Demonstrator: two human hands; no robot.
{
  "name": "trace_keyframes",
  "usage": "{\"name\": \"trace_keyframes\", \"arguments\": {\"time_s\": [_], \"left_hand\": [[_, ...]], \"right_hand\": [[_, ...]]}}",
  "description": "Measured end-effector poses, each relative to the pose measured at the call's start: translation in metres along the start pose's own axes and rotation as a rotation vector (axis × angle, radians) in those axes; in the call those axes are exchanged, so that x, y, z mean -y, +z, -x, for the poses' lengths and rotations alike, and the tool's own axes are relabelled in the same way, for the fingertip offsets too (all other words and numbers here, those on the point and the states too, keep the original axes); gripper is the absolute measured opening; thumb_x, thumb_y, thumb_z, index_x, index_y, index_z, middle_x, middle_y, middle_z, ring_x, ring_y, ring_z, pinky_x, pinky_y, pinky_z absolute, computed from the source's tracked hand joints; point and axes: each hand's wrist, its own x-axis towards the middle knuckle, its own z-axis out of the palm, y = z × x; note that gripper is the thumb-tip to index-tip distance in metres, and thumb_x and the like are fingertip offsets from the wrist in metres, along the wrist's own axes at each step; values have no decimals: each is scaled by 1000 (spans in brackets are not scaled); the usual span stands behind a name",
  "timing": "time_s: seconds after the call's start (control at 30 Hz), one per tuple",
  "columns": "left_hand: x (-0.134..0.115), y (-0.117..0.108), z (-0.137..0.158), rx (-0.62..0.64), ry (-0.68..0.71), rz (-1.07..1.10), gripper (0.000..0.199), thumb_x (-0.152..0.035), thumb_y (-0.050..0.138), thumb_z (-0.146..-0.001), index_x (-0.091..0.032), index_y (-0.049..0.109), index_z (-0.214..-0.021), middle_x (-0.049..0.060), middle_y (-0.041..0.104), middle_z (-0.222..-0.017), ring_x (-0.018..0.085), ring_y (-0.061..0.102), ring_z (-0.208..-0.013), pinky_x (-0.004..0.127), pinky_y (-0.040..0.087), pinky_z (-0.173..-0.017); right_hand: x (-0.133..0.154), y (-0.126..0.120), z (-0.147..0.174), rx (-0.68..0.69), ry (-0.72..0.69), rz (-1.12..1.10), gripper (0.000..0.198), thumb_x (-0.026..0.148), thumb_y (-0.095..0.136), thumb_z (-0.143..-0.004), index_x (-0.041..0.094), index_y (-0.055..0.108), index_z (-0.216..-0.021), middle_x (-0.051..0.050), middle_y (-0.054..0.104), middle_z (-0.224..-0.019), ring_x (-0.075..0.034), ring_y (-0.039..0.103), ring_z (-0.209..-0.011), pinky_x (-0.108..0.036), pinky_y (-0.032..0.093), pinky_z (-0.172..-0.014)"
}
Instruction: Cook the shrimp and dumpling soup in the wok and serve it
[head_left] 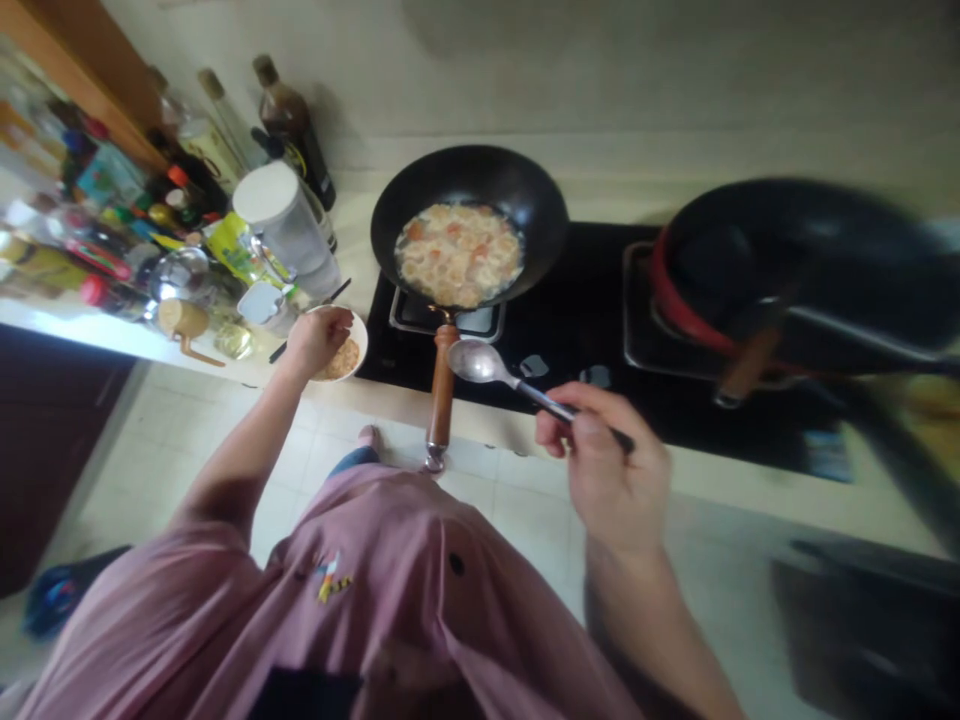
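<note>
Right hand (611, 450) pinches a dark-handled, silver metal spoon (531, 391) near the wooden-handled, round black wok (541, 215); I'd keep it level. Left hand (321, 340) is over a round white bowl (363, 340) of tan food (345, 361), can't tell its grip.

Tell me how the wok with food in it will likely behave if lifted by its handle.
The wok would probably feel front-heavy, since the food sits beyond the far end of its long wooden handle. The food may slosh or slide if tilted, as it looks wet.
</note>
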Motion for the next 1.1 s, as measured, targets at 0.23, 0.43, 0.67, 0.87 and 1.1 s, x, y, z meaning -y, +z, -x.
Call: {"name": "trace_keyframes", "arguments": {"time_s": [0.23, 0.43, 0.67, 0.87, 1.1], "left_hand": [[37, 16, 9, 82, -10, 46, 23, -17, 64, -78, -16, 75, -98, 9, 77, -98, 22, 72, -84, 33, 57, -82], [59, 19, 4, -44, 179, 212, 24, -7, 53, -78, -15, 72, -90, 7, 74, -93, 17, 70, -79, 26, 57, -74], [80, 15, 36, 30, 256, 268, 24, -11, 65, -76, -14, 67, -99, 7, 66, -97, 14, 65, -71, 26, 55, -66], [95, 29, 51, 65, 388, 119, 35, -10, 74, -73, -18, 64, -106, 10, 65, -102, 24, 65, -87, 39, 58, -79], [97, 33, 48, 124, 405, 116, 38, -5, 69, -74, -16, 62, -110, 11, 64, -107, 26, 64, -99, 38, 56, -85]], "right_hand": [[9, 61, -15, 154, -49, 96, 11, 29, 58, -96, 21, 64, -92, 2, 64, -70, -9, 57, -57, -21, 47, -54], [-4, 120, -36, 258, -62, 364, 16, 29, 54, -94, 20, 67, -98, 0, 68, -72, -12, 63, -61, -25, 51, -63], [-42, 178, -44, 508, -113, 609, 27, 20, 47, -93, 20, 72, -106, -7, 74, -97, -19, 70, -85, -30, 52, -80], [-47, 199, -41, 662, -93, 838, 28, 19, 45, -96, 20, 72, -107, -8, 75, -101, -19, 69, -84, -28, 50, -75], [-55, 197, -52, 518, -127, 750, 31, 22, 45, -96, 20, 72, -112, -9, 75, -105, -21, 70, -89, -32, 51, -84]]}}
